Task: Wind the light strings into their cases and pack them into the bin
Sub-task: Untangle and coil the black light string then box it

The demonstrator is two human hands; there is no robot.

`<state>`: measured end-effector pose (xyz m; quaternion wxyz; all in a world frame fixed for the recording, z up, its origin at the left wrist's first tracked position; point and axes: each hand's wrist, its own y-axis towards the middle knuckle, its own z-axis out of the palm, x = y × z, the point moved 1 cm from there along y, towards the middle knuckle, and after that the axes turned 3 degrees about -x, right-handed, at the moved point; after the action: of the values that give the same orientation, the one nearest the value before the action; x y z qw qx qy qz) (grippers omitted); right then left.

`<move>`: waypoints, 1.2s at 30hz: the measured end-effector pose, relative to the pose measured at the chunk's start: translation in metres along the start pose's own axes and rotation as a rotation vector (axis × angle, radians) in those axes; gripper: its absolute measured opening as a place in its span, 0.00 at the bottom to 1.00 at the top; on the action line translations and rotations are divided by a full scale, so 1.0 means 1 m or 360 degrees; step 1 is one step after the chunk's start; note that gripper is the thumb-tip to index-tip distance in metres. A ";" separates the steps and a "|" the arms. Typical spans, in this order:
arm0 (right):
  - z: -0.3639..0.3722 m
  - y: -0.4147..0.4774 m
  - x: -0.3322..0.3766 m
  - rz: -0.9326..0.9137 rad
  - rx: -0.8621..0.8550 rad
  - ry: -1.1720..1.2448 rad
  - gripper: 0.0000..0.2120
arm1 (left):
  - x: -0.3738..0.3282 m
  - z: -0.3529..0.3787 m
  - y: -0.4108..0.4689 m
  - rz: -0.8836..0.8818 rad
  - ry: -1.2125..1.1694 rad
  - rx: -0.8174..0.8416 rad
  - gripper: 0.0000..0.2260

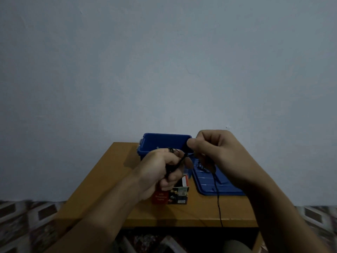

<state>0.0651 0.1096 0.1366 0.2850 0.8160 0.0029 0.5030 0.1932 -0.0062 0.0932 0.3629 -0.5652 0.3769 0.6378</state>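
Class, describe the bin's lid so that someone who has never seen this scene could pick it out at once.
On the wooden table, find the open blue bin at the far edge. Right of it and nearer the camera, below the right hand, lies the lid. It is flat, blue and ribbed, unlike the deep bin and the red-and-black box.

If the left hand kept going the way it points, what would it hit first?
Probably the blue bin, its near wall just beyond the left hand; the right hand is close by, depth unclear.
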 end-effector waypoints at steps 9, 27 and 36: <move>0.002 0.009 0.014 -0.0130 0.0057 0.0135 0.16 | -0.012 0.005 -0.002 -0.0150 -0.0017 0.0536 0.35; 0.012 0.017 -0.030 -0.0001 -0.0036 0.0179 0.12 | -0.014 -0.003 -0.008 -0.0249 -0.0464 0.0956 0.30; 0.030 0.007 -0.052 0.0125 -0.0006 0.0290 0.15 | -0.017 -0.001 -0.009 -0.0061 -0.0935 0.1124 0.24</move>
<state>0.0622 0.0751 0.0872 0.2653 0.7658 -0.0042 0.5858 0.2033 -0.0033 0.1095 0.6366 -0.2091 0.4418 0.5966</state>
